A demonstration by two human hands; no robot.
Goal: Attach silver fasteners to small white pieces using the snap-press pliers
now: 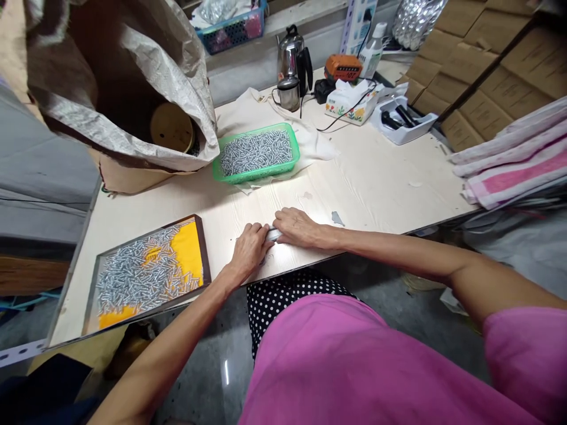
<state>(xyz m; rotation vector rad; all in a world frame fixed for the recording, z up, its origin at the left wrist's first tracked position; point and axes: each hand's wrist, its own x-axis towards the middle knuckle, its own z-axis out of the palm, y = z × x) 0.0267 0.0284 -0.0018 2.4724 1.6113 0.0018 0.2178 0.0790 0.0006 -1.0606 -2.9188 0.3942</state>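
My left hand (249, 248) and my right hand (297, 226) meet at the near edge of the pale table (381, 183). Both have curled fingers pressed on a small grey object (273, 234) held between them; what it is I cannot make out. To the left lies a dark-framed tray with a yellow bottom (190, 251), covered by several small silver screws (137, 277). Farther back stands a green plastic basket (257, 174) full of the same screws (257, 151).
A big paper-lined sack (133, 88) holding a round can sits at back left. A kettle (293, 56), metal cup (289, 93), tissue box (349, 103), white tray (403, 127) and cables crowd the back. Folded towels (514, 159) lie at right; cardboard boxes (487, 65) behind.
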